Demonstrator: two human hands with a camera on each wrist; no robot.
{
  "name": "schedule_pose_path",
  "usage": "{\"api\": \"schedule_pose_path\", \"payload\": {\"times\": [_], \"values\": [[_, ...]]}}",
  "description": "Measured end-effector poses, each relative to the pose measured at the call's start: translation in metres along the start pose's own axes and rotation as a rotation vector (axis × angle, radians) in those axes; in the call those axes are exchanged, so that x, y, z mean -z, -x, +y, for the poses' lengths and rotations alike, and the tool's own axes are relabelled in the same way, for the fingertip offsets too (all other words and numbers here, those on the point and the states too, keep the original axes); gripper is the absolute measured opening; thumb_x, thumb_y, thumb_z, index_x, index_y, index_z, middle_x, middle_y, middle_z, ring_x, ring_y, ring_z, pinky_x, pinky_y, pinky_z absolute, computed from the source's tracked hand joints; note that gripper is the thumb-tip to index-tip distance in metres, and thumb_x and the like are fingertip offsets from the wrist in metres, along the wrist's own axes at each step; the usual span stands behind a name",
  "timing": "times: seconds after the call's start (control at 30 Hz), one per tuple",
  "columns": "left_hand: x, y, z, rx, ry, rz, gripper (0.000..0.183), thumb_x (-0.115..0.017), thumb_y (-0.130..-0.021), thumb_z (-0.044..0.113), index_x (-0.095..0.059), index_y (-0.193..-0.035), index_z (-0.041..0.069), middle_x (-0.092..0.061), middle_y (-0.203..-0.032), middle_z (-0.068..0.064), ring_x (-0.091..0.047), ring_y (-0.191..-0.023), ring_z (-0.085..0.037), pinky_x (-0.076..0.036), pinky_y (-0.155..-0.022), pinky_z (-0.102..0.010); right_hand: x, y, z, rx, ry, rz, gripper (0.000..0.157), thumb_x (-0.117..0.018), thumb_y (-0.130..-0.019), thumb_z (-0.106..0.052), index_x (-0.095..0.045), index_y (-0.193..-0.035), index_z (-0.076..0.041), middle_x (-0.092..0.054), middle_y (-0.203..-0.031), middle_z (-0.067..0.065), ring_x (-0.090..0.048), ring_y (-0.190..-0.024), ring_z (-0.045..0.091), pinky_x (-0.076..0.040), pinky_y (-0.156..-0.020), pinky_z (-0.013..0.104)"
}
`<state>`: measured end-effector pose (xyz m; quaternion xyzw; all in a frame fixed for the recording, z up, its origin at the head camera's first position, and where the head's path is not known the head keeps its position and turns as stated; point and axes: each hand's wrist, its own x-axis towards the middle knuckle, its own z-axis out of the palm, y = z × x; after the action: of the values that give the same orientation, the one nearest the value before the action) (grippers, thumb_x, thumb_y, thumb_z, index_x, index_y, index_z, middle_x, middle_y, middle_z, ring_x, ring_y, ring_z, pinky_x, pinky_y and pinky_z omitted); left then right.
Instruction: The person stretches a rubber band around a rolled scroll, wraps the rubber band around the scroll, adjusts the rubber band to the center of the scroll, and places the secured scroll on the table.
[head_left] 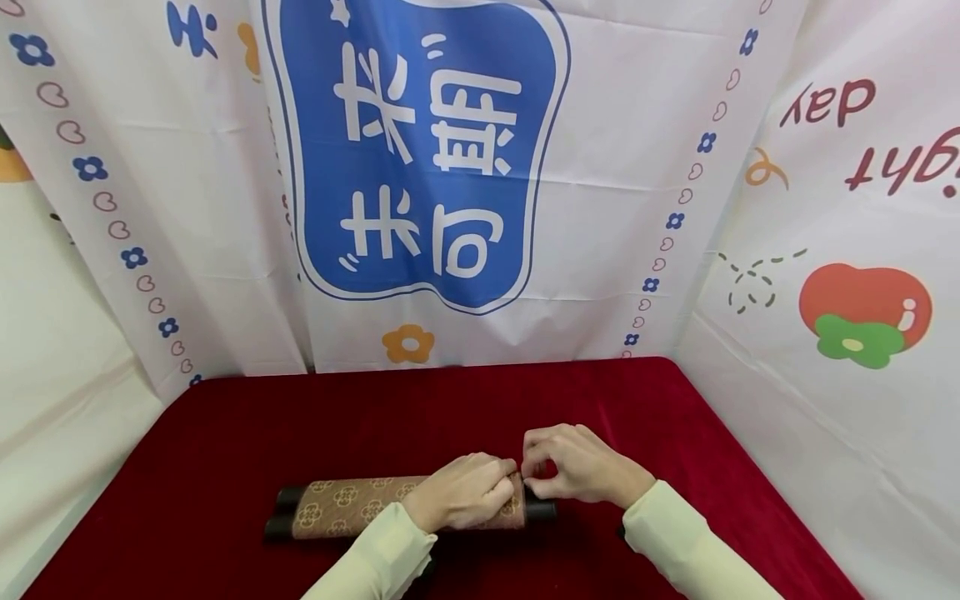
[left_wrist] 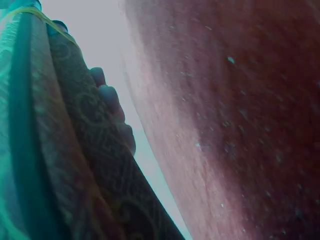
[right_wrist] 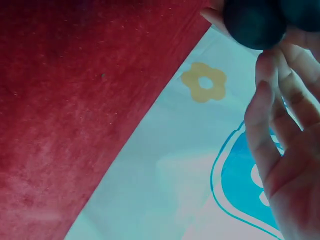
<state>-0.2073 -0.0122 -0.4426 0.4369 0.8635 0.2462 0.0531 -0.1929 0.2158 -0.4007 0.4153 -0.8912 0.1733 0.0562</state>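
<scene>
A scroll (head_left: 345, 506), rolled in from both sides into two parallel rolls, lies across the near part of the table. Its cover is brown with pale flower patterns, and black knobs (right_wrist: 255, 22) stick out at the ends. My left hand (head_left: 465, 492) grips it over the right half; fingers (left_wrist: 112, 102) show along its far side. A thin yellow cord (left_wrist: 50, 21) passes round the rolls near one end. At the scroll's right end my right hand (head_left: 577, 462) pinches at the cord, thumb and forefinger curled together; the fingertips are partly hidden.
A dark red cloth (head_left: 375, 417) covers the table. White printed curtains enclose it at the back and sides, the back one bearing a blue sign (head_left: 420, 167) and a yellow flower (head_left: 408, 343). A red fruit print (head_left: 862, 304) marks the right curtain.
</scene>
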Motion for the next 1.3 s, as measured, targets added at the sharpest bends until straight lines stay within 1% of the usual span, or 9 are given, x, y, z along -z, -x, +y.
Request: {"api": "schedule_pose_path", "payload": {"times": [0.07, 0.17, 0.3, 0.43, 0.6, 0.83, 0.97, 1.07, 1.3], "values": [[0.000, 0.001, 0.001, -0.016, -0.031, -0.001, 0.029, -0.055, -0.098, 0.048, -0.056, -0.083, 0.023, -0.046, -0.068, 0.016, -0.040, -0.056, 0.002, -0.036, -0.054, -0.017, -0.001, 0.000, 0.002, 0.010, 0.017, 0.026, 0.011, -0.079, -0.086, -0.017, -0.077, -0.082, -0.026, -0.065, -0.088, -0.017, -0.063, -0.074, 0.007, -0.043, -0.062, 0.011], [0.001, 0.003, 0.002, -0.039, -0.109, -0.008, 0.045, -0.075, -0.082, 0.064, -0.059, -0.091, 0.023, -0.052, -0.072, 0.018, -0.048, -0.059, 0.004, -0.040, -0.054, -0.014, -0.001, 0.001, 0.007, -0.007, 0.028, 0.054, 0.012, -0.080, -0.083, -0.017, -0.074, -0.080, -0.027, -0.064, -0.087, -0.017, -0.062, -0.074, 0.007, -0.045, -0.062, 0.013], [0.003, 0.004, 0.005, -0.066, -0.190, -0.034, 0.046, -0.088, -0.071, 0.049, -0.059, -0.094, 0.023, -0.054, -0.075, 0.019, -0.050, -0.061, 0.004, -0.041, -0.057, -0.013, 0.000, 0.001, 0.018, -0.060, -0.015, 0.069, 0.014, -0.079, -0.085, -0.017, -0.073, -0.081, -0.030, -0.062, -0.088, -0.018, -0.060, -0.076, 0.004, -0.048, -0.065, 0.017], [0.007, 0.006, 0.012, -0.098, -0.191, -0.055, 0.042, -0.089, -0.066, 0.034, -0.058, -0.092, 0.022, -0.053, -0.073, 0.018, -0.048, -0.060, 0.003, -0.040, -0.056, -0.013, -0.001, -0.001, 0.027, -0.074, -0.113, 0.101, 0.017, -0.078, -0.086, -0.015, -0.074, -0.081, -0.031, -0.064, -0.087, -0.017, -0.060, -0.079, 0.002, -0.051, -0.067, 0.021], [0.010, 0.008, 0.020, -0.162, -0.192, -0.040, 0.041, -0.088, -0.064, 0.032, -0.057, -0.090, 0.023, -0.051, -0.072, 0.020, -0.047, -0.060, 0.005, -0.038, -0.056, -0.010, -0.008, -0.005, 0.033, -0.021, -0.215, 0.136, 0.020, -0.079, -0.085, -0.012, -0.072, -0.080, -0.030, -0.065, -0.085, -0.013, -0.060, -0.079, 0.002, -0.055, -0.070, 0.025], [0.017, 0.013, 0.025, -0.155, -0.144, 0.092, 0.041, -0.089, -0.062, 0.031, -0.061, -0.090, 0.020, -0.051, -0.069, 0.019, -0.044, -0.057, 0.006, -0.036, -0.054, -0.007, -0.028, -0.007, 0.038, -0.016, -0.339, 0.143, 0.019, -0.080, -0.086, -0.010, -0.071, -0.081, -0.026, -0.066, -0.085, -0.011, -0.062, -0.080, 0.003, -0.058, -0.073, 0.029], [0.016, 0.011, 0.024, -0.149, -0.136, 0.146, 0.053, -0.089, -0.062, 0.035, -0.060, -0.101, 0.015, -0.054, -0.075, 0.015, -0.047, -0.061, 0.005, -0.038, -0.055, -0.007, -0.041, -0.003, 0.039, -0.049, -0.417, 0.137, 0.017, -0.084, -0.084, -0.012, -0.073, -0.085, -0.025, -0.068, -0.087, -0.010, -0.063, -0.082, 0.003, -0.059, -0.074, 0.035], [0.014, 0.009, 0.023, -0.155, -0.125, 0.162, 0.063, -0.089, -0.062, 0.036, -0.059, -0.111, 0.012, -0.059, -0.083, 0.012, -0.050, -0.068, 0.004, -0.041, -0.061, -0.007, -0.052, 0.000, 0.042, -0.055, -0.435, 0.126, 0.022, -0.084, -0.082, -0.007, -0.075, -0.090, -0.026, -0.069, -0.090, -0.011, -0.062, -0.084, 0.002, -0.059, -0.077, 0.032], [0.016, 0.005, 0.023, -0.168, -0.084, 0.118, 0.067, -0.089, -0.063, 0.034, -0.070, -0.124, 0.014, -0.059, -0.083, 0.016, -0.052, -0.072, 0.004, -0.042, -0.067, -0.008, -0.057, 0.006, 0.044, -0.030, -0.412, 0.065, 0.034, -0.081, -0.085, -0.004, -0.079, -0.110, -0.027, -0.070, -0.093, -0.012, -0.059, -0.086, -0.002, -0.056, -0.085, 0.023]]}}
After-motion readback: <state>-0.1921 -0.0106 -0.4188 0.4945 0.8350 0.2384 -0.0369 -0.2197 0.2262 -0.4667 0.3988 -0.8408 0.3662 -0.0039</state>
